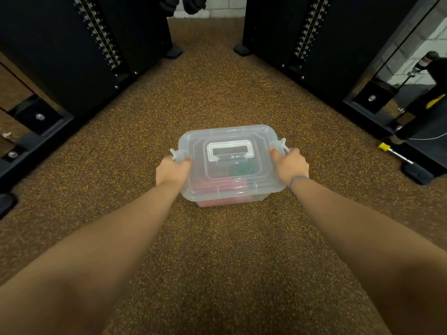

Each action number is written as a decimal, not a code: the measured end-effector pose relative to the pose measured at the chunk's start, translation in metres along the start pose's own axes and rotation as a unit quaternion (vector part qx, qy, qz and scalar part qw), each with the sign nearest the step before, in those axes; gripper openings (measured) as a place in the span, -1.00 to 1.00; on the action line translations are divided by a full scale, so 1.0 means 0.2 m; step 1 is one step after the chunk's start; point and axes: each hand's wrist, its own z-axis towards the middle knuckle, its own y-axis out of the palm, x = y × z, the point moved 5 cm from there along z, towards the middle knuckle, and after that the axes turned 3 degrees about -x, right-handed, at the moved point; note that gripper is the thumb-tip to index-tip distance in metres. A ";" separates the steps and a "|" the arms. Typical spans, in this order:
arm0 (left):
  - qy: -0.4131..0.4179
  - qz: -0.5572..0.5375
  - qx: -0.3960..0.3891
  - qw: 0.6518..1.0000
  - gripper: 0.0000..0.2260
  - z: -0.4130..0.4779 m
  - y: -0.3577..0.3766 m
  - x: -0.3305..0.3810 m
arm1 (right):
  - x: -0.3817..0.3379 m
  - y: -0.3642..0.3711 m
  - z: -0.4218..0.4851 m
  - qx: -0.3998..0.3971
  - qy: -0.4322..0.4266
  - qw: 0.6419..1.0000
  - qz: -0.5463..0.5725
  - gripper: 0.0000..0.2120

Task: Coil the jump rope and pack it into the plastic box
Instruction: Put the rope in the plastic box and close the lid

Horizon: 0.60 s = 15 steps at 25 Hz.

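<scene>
A clear plastic box (225, 193) stands on the speckled brown floor, its lid (242, 135) on top with a white carry handle (228, 150) lying flat. Through the plastic I see something red (221, 186) along the near side and a green bundle (243, 169) toward the right; I cannot tell which of these is the jump rope. My left hand (171, 171) grips the box's left side at the latch (176, 154). My right hand (291, 165) grips the right side at the other latch (280, 145). A blue band circles my right wrist.
Two tall black weight-stack machines (79, 52) (321, 49) flank the floor strip on the left and right. A yellow-tipped metal bar (393, 152) lies at the right. A person in dark clothes (433, 76) is at the far right edge.
</scene>
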 end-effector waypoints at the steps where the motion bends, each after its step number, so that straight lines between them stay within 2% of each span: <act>1: 0.000 0.011 0.000 1.000 -0.58 0.01 0.01 0.00 | -0.01 0.00 0.00 -0.002 -0.003 1.000 -0.006 -0.44; 4: -0.002 0.057 0.021 0.998 -0.53 0.00 0.02 0.01 | -0.01 0.01 0.00 0.002 -0.018 0.999 -0.032 -0.48; 7: 0.007 0.129 0.046 0.991 -0.55 -0.03 0.04 0.04 | -0.02 0.02 -0.01 0.019 -0.027 0.997 -0.064 -0.52; 10: 0.006 0.154 0.044 0.987 -0.57 -0.04 0.06 0.06 | -0.06 0.04 -0.04 0.042 -0.048 0.992 -0.109 -0.59; 15: 0.017 0.159 0.050 0.986 -0.57 -0.04 0.08 0.04 | -0.06 0.07 -0.06 0.064 -0.029 0.995 -0.065 -0.61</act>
